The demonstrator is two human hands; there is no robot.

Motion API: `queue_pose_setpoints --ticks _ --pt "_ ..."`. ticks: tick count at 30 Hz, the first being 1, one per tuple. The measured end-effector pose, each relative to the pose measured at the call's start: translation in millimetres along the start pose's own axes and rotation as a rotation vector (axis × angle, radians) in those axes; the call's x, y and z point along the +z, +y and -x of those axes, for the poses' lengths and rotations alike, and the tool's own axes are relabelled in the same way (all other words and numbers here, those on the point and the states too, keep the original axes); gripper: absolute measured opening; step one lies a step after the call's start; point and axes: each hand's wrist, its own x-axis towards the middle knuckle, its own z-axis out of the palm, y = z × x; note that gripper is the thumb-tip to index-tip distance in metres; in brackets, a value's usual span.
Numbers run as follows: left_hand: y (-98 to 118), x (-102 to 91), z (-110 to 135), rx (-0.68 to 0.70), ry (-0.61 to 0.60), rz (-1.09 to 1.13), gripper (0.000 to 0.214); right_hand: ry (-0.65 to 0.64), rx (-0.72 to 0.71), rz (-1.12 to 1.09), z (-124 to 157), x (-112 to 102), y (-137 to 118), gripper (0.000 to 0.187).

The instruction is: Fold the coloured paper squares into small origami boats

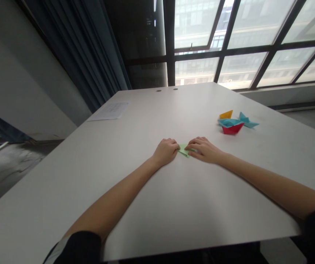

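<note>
A small folded piece of light green paper (183, 150) lies on the white table between my two hands. My left hand (166, 151) is closed at the paper's left edge, its fingers curled and pressed against it. From the other side, my right hand (203, 149) grips the paper's right part, with the thumb at the near side and the fingers over the top. Parts of the paper are hidden under the fingers of both hands. One flap of it points toward me.
Folded paper pieces sit to the right: a yellow one (226, 114), a red one (233, 129) and blue ones (247, 120). A printed sheet (110, 111) lies at the table's left edge. Beyond the white table (146, 205) are a blue curtain (83, 44) and windows.
</note>
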Motion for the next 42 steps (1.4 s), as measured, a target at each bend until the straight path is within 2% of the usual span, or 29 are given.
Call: queue_pose_setpoints --ticks 7,12,17,21,28,36,39,42 --pt "2 -2.3 0 -0.029 -0.015 -0.013 0.021 -0.028 -0.166 -0.072 1 -7 -8 0.029" --pt "5 -0.6 0 -0.074 0.016 0.004 0.023 -0.033 -0.187 -0.099 1 -8 -10 0.028" --pt "4 2.2 0 -0.183 0.044 0.043 0.024 -0.01 -0.202 -0.115 1 -6 -8 0.026" --pt "-1 3.7 -2 -0.289 0.105 0.175 0.017 -0.014 -0.198 -0.072 2 -5 -8 0.026" --pt "-2 4.9 -8 -0.508 0.157 0.593 0.01 0.013 -0.163 -0.049 1 -3 -8 0.028" --pt "7 5.5 -8 -0.591 0.344 0.705 0.008 0.079 0.016 -0.017 -5 -1 -15 0.026" --pt "13 1.8 -7 -0.543 0.36 0.722 0.007 0.136 0.154 -0.144 -8 0 -19 0.027" --pt "23 -3.3 -6 -0.443 0.347 0.693 0.007 0.24 0.388 -0.409 -9 4 -19 0.026"
